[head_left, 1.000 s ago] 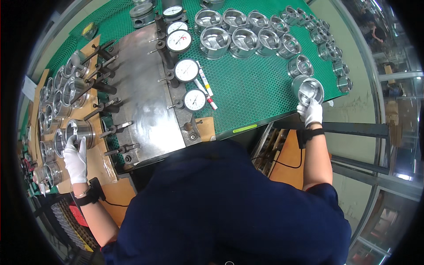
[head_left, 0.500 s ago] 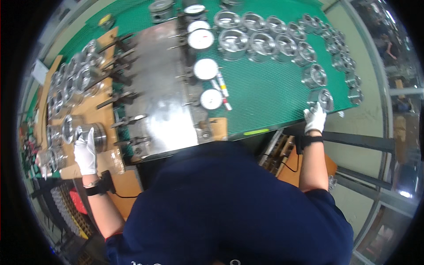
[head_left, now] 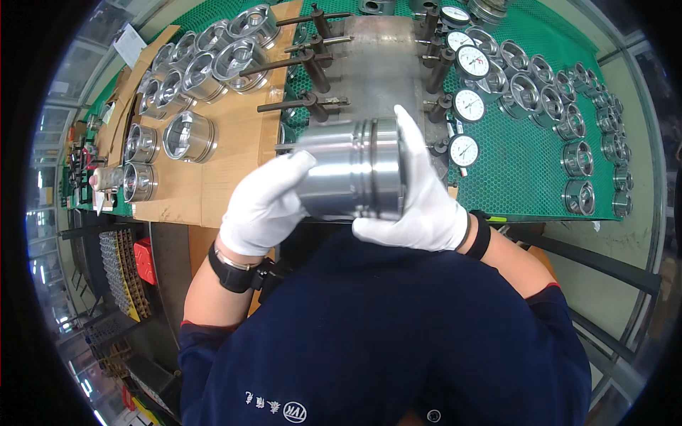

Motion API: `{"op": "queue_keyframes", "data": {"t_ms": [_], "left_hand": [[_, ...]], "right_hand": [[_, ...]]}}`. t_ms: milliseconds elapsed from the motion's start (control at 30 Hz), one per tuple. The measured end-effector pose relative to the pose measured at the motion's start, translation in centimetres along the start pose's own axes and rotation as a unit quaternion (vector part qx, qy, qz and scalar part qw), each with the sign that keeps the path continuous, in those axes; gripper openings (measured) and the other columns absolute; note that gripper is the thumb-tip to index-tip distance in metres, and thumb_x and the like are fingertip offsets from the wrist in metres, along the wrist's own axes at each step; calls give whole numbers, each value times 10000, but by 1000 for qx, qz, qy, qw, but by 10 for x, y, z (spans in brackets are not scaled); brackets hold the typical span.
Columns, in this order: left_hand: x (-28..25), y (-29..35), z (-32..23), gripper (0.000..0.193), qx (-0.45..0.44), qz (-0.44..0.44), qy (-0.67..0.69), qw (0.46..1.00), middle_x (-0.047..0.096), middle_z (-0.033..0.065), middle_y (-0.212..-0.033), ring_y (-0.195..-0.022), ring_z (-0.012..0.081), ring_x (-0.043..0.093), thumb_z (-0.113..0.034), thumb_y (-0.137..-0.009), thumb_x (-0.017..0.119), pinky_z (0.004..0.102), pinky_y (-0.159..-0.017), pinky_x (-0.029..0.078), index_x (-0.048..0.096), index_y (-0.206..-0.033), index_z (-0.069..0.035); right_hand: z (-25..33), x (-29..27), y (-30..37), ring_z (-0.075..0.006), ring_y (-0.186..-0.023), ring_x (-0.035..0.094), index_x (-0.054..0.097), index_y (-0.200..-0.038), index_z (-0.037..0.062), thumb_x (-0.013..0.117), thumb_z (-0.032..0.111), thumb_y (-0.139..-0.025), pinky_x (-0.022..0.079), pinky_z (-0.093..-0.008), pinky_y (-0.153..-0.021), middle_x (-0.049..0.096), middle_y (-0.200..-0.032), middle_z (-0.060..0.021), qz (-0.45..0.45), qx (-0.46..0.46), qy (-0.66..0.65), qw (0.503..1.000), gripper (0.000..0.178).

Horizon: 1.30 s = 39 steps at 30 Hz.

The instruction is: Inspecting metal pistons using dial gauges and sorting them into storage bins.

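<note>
Close in front of my body, a shiny metal piston point(head_left: 348, 174) lies on its side in the air, with ring grooves near its right end. My white-gloved left hand point(head_left: 264, 202) grips its left end, the thumb along the near upper side. The gloved right hand point(head_left: 426, 206) cups the grooved end, palm against the flat face and fingers pointing up. Behind the piston is a steel plate fixture point(head_left: 383, 64), its near part hidden. Dial gauges point(head_left: 464, 150) line its right side and black clamp posts point(head_left: 312, 106) its left.
Several pistons point(head_left: 190, 136) stand on a cardboard sheet point(head_left: 238, 160) at the left. More pistons point(head_left: 579, 197) stand in curved rows on the green mat point(head_left: 511, 167) at the right. A white bottle point(head_left: 106, 179) sits at the far left edge. Dark frame bars point(head_left: 590, 252) run below right.
My left hand has lifted a piston off the cardboard and brought it to the middle. My right hand has left the piston at the mat's right edge and joined it. The view has shifted left.
</note>
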<state>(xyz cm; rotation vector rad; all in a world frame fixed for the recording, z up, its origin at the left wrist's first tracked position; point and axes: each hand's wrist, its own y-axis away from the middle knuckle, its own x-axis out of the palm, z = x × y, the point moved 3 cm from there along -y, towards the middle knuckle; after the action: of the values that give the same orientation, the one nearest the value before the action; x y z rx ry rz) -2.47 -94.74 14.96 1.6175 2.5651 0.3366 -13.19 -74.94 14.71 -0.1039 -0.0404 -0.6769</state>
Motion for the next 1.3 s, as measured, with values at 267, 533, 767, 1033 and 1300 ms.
{"op": "queue_keyframes", "data": {"t_ms": [267, 533, 767, 1033, 1300], "left_hand": [[21, -3, -3, 716, 151, 89, -366, 914, 579, 186, -1304, -1057, 272, 667, -118, -810, 761, 372, -902, 539, 403, -1426, -44], [50, -24, 16, 792, 352, 104, -458, 809, 406, 261, -1428, -1175, 439, 550, -152, -647, 838, 442, -922, 527, 489, -1357, -129], [56, -37, 16, 742, 355, 116, -415, 830, 398, 289, -1426, -1208, 452, 537, -155, -657, 884, 439, -957, 507, 492, -1284, -90], [61, -56, 16, 734, 363, 142, -352, 851, 384, 282, -1433, -1225, 470, 513, -64, -668, 834, 471, -1000, 475, 478, -1308, -108], [62, -61, 17, 750, 376, 133, -357, 845, 384, 287, -1434, -1228, 473, 514, -76, -658, 846, 463, -997, 484, 481, -1312, -111]], "right_hand": [[19, -3, -15, -370, -1017, 577, 485, -1349, -2, 832, 276, -616, 494, -459, -875, 574, -1124, -199, -64, -94, 457, 882, 857], [10, -5, -16, -405, -1079, 574, 458, -1353, 7, 808, 188, -670, 502, -446, -908, 585, -1161, -209, -84, -145, 422, 891, 789], [-42, -34, 27, -242, -829, 697, 220, -1500, -47, 725, 94, -842, 593, -337, -718, 647, -1075, -185, -79, 266, 71, 958, 841], [-57, -28, 30, -210, -674, 699, 129, -1523, -9, 663, 98, -916, 611, -313, -559, 671, -998, -164, -90, 340, -110, 930, 815], [-57, -30, 25, -202, -632, 682, 47, -1551, 20, 661, 88, -890, 591, -328, -498, 668, -942, -147, -87, 337, -111, 931, 905]]}}
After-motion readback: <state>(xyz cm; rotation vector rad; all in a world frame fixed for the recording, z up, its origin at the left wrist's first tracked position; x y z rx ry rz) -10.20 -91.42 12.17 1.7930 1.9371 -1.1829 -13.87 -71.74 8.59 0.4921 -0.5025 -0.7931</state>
